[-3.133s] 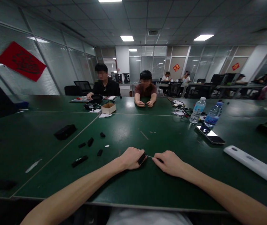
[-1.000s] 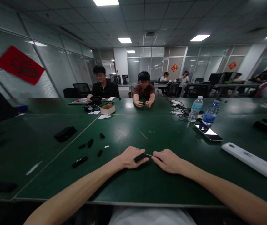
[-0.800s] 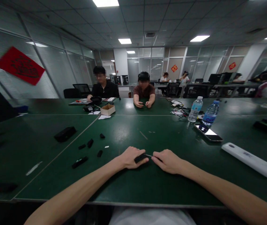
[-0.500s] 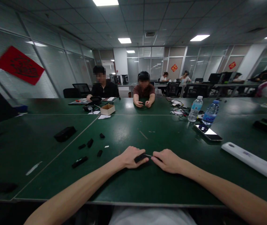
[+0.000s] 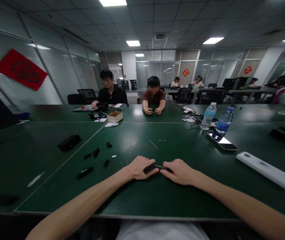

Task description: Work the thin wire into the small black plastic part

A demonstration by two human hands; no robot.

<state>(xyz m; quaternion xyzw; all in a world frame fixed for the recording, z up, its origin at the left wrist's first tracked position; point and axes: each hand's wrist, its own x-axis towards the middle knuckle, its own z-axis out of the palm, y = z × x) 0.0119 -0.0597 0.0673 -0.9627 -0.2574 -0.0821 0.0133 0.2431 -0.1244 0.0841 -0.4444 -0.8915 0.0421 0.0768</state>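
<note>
Just above the green table, my left hand is closed on a small black block-shaped part, pinched between thumb and fingers. My right hand is closed round a slim tool with a thin metal shaft, which looks like a screwdriver. Its shaft points left and meets the right end of the black part. Most of the handle is hidden by my fingers. To the left of my left hand lie several small black pieces and a longer black piece.
A black box-like object lies farther left. On the right are a phone, a white elongated case and two water bottles. Across the table are a small open carton, cables and two seated people.
My right thumb and fingers have shifted slightly round the tool, and more of its dark handle shows. My left hand and the black part stay in place.
</note>
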